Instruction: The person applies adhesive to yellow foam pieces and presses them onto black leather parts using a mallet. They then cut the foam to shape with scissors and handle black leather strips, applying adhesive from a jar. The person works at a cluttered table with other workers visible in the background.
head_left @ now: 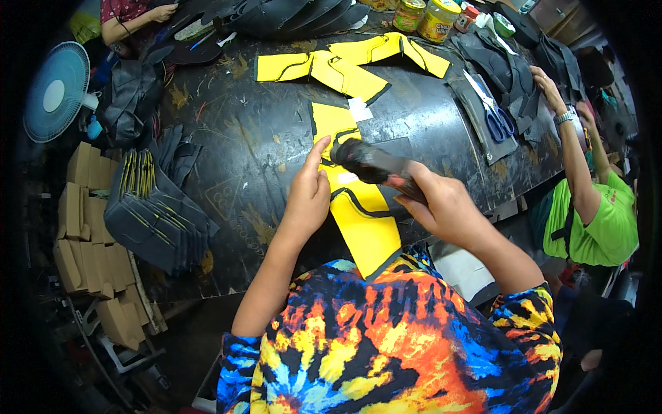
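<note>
- Two hands of ours work at the tabletop's near edge, mid-length.
- Our R hand is clenched round a dark tool; it's blurred, so we can't tell its exact kind. Its head is over the yellow pc; contact unclear.
- Our L hand isn't clenched: fingers straight, thumb apart, resting along the L side of the yellow pc.
- That pc, w/ black trim, runs from mid-tabletop to the near edge, its near end by our tie-dye shirt.
- Just beyond its far end we see a white slip, then two more yellow pcs toward the far edge, both bent up.
- Nr the R edge: blue-handled scissors on a dark sheet; a co-worker's hand is at the black pcs there.
- Far edge, R of ctr: yellow-lidded jars.
- Nr L corner: stacked black panels w/ yellow edging.
- Off the L edge: cardboard boxes & a blue fan.
</note>
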Tool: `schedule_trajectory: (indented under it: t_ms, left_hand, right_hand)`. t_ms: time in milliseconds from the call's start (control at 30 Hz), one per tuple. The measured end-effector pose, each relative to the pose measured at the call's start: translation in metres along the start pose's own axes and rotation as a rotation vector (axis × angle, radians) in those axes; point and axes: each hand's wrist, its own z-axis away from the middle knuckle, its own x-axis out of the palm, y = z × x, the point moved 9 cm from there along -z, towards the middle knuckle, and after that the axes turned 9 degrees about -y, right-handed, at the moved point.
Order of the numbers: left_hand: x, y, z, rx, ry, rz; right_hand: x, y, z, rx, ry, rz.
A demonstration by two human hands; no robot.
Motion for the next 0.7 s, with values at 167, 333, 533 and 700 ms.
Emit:
schedule_trajectory:
  t_ms: [167,333,533,700]
  left_hand:
    - [0.000,-0.007,-0.003,-0.055,-0.032,-0.070]
    - [0.000,-0.012,-0.001,-0.055,-0.048,0.001]
    - [-0.003,-0.003,-0.006,0.064,-0.018,-0.060]
    - [-0.004,0.011,0.001,0.089,-0.016,-0.066]
  right_hand:
    - [0.031,0.021,0.007,0.167,-0.257,0.119]
    - [0.008,0.004,0.003,-0.007,0.009,-0.004]
    - [0.007,0.011,0.001,0.099,-0.058,0.196]
    - [0.012,0.018,0.010,0.119,-0.081,-0.007]
